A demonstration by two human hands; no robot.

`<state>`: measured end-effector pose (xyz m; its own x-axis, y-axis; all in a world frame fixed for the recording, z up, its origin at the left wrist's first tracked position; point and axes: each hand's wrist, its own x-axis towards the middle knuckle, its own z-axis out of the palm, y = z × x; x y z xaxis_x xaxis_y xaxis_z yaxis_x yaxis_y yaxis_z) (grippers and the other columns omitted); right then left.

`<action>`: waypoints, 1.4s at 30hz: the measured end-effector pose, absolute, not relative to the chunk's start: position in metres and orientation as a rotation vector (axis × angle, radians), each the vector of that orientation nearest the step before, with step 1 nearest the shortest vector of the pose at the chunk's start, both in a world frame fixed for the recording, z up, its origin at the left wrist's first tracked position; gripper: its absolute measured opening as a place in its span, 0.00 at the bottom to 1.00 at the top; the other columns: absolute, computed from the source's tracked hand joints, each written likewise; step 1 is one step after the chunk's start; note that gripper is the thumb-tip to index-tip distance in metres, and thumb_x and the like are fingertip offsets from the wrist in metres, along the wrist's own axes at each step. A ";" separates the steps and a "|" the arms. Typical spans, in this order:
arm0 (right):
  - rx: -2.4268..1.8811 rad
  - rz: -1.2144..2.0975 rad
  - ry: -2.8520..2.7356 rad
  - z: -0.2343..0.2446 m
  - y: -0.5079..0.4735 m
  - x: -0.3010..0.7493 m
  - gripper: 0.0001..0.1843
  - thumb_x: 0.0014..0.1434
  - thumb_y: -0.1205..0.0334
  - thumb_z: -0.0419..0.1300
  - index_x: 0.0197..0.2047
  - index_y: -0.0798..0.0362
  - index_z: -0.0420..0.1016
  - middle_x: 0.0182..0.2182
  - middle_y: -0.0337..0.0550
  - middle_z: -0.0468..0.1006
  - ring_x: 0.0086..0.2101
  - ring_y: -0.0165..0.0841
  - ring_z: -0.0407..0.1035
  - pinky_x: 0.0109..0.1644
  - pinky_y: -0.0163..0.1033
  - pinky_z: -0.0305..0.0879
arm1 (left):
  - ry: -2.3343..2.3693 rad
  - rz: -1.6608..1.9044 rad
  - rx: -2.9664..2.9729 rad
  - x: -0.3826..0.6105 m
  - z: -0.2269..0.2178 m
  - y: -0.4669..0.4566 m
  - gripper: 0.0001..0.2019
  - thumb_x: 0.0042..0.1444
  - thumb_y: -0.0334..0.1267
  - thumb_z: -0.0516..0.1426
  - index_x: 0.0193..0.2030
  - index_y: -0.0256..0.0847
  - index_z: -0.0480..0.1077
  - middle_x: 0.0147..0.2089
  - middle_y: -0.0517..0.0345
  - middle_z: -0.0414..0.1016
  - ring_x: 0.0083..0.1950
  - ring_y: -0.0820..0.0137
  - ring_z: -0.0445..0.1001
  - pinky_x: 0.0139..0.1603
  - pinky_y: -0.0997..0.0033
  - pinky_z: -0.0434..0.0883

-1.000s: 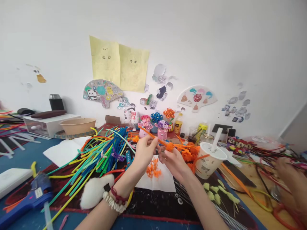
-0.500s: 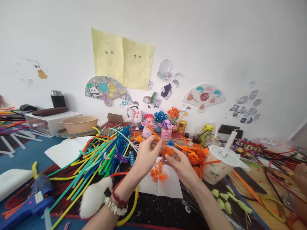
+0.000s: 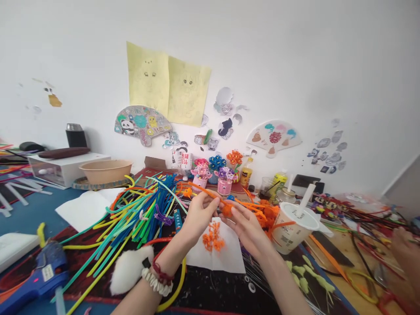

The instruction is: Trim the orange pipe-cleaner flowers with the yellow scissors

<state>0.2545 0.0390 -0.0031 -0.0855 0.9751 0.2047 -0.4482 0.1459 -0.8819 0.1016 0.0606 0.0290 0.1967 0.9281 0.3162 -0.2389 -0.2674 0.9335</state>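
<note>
Between my hands is an orange pipe cleaner (image 3: 204, 189), its free end pointing up and to the left. My left hand (image 3: 201, 215) pinches it between thumb and fingers. The fingers of my right hand (image 3: 245, 224) close round the bunched orange end on the other side; its exact shape is partly hidden. Below them, small orange fuzzy scraps (image 3: 213, 237) lie on a white paper sheet (image 3: 229, 258). Just beyond my right hand sits a pile of orange pipe-cleaner pieces (image 3: 267, 212).
Loose coloured pipe cleaners (image 3: 154, 210) spread at the left, near a blue glue gun (image 3: 49, 271) and a white fluffy item (image 3: 129, 269). A lidded cup with a straw (image 3: 292, 227) stands at the right. Small pots of flowers (image 3: 225, 186) line the back. Another person's hand (image 3: 405, 253) shows far right.
The pipe cleaner's free end has swung down and left, lying flatter. My right fingers have shifted round the bunched end. The whole view has shifted slightly.
</note>
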 end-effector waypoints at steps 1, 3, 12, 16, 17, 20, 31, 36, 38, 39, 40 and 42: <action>-0.672 1.341 -1.025 -0.003 0.039 0.254 0.17 0.49 0.56 0.71 0.43 0.51 0.81 0.42 0.46 0.82 0.40 0.38 0.76 0.52 0.47 0.69 | 0.717 1.324 1.329 0.101 0.030 0.060 0.10 0.50 0.43 0.61 0.33 0.38 0.71 0.23 0.64 0.71 0.21 0.77 0.64 0.20 0.77 0.60; -0.659 1.315 -0.996 -0.004 0.039 0.253 0.17 0.48 0.57 0.72 0.42 0.50 0.80 0.41 0.46 0.82 0.41 0.39 0.76 0.53 0.49 0.69 | 0.704 1.304 1.255 0.101 0.031 0.058 0.12 0.51 0.45 0.61 0.31 0.38 0.71 0.21 0.64 0.69 0.20 0.77 0.63 0.20 0.77 0.58; -0.601 1.223 -0.905 -0.007 0.039 0.249 0.16 0.47 0.60 0.73 0.41 0.48 0.80 0.42 0.43 0.80 0.42 0.38 0.76 0.56 0.49 0.68 | 0.611 1.067 0.921 0.101 0.017 0.060 0.10 0.60 0.43 0.58 0.35 0.36 0.70 0.30 0.64 0.72 0.24 0.80 0.67 0.24 0.78 0.66; -0.583 1.192 -0.945 -0.009 0.040 0.248 0.16 0.46 0.60 0.73 0.41 0.47 0.79 0.41 0.42 0.79 0.42 0.39 0.75 0.59 0.52 0.64 | 0.625 1.011 0.849 0.105 0.007 0.064 0.12 0.63 0.44 0.55 0.46 0.37 0.69 0.42 0.57 0.74 0.36 0.73 0.74 0.36 0.68 0.74; -0.582 1.180 -0.964 -0.009 0.039 0.247 0.17 0.45 0.60 0.73 0.40 0.47 0.79 0.41 0.42 0.79 0.42 0.39 0.75 0.59 0.52 0.63 | 0.627 1.008 0.840 0.106 0.005 0.065 0.13 0.62 0.44 0.55 0.48 0.37 0.69 0.45 0.56 0.74 0.39 0.71 0.74 0.38 0.66 0.75; -0.597 1.143 -1.018 -0.010 0.037 0.246 0.17 0.44 0.62 0.74 0.39 0.47 0.80 0.41 0.42 0.78 0.43 0.39 0.73 0.60 0.51 0.62 | 0.632 1.008 0.832 0.106 0.003 0.066 0.15 0.62 0.44 0.56 0.51 0.38 0.68 0.49 0.54 0.73 0.43 0.68 0.75 0.42 0.62 0.75; -0.563 1.312 -1.072 -0.008 0.031 0.245 0.15 0.51 0.54 0.69 0.43 0.47 0.79 0.46 0.47 0.79 0.48 0.42 0.71 0.54 0.51 0.65 | 0.701 1.206 1.036 0.099 0.006 0.064 0.14 0.63 0.46 0.54 0.47 0.37 0.69 0.41 0.57 0.74 0.35 0.73 0.74 0.35 0.68 0.74; -0.613 1.563 -1.058 -0.009 0.027 0.241 0.21 0.56 0.46 0.63 0.49 0.49 0.77 0.45 0.49 0.80 0.41 0.40 0.76 0.50 0.49 0.68 | 0.692 1.263 1.164 0.097 0.012 0.061 0.13 0.64 0.46 0.54 0.38 0.36 0.69 0.28 0.66 0.69 0.22 0.81 0.64 0.21 0.79 0.66; -0.620 1.607 -1.090 -0.011 0.025 0.241 0.20 0.56 0.49 0.64 0.49 0.51 0.77 0.45 0.49 0.80 0.38 0.39 0.77 0.48 0.47 0.69 | 0.693 1.265 1.202 0.097 0.014 0.060 0.13 0.64 0.45 0.54 0.35 0.36 0.68 0.24 0.69 0.64 0.19 0.82 0.60 0.19 0.80 0.62; -0.627 1.608 -1.092 -0.012 0.025 0.242 0.19 0.56 0.51 0.66 0.48 0.51 0.78 0.44 0.49 0.80 0.38 0.38 0.77 0.48 0.45 0.70 | 0.696 1.269 1.220 0.097 0.015 0.060 0.14 0.64 0.45 0.54 0.33 0.36 0.68 0.23 0.71 0.63 0.18 0.82 0.58 0.18 0.81 0.60; -0.638 1.600 -1.084 -0.013 0.025 0.243 0.18 0.55 0.53 0.67 0.47 0.51 0.78 0.44 0.48 0.81 0.38 0.38 0.77 0.48 0.44 0.70 | 0.700 1.276 1.237 0.097 0.015 0.060 0.14 0.64 0.45 0.54 0.32 0.37 0.67 0.22 0.71 0.61 0.17 0.83 0.57 0.17 0.81 0.59; -0.653 1.577 -1.058 -0.014 0.027 0.245 0.17 0.52 0.57 0.69 0.45 0.51 0.79 0.43 0.46 0.81 0.39 0.37 0.77 0.49 0.43 0.69 | 0.716 1.292 1.268 0.097 0.015 0.060 0.16 0.64 0.46 0.53 0.30 0.37 0.66 0.20 0.73 0.58 0.17 0.83 0.54 0.16 0.81 0.56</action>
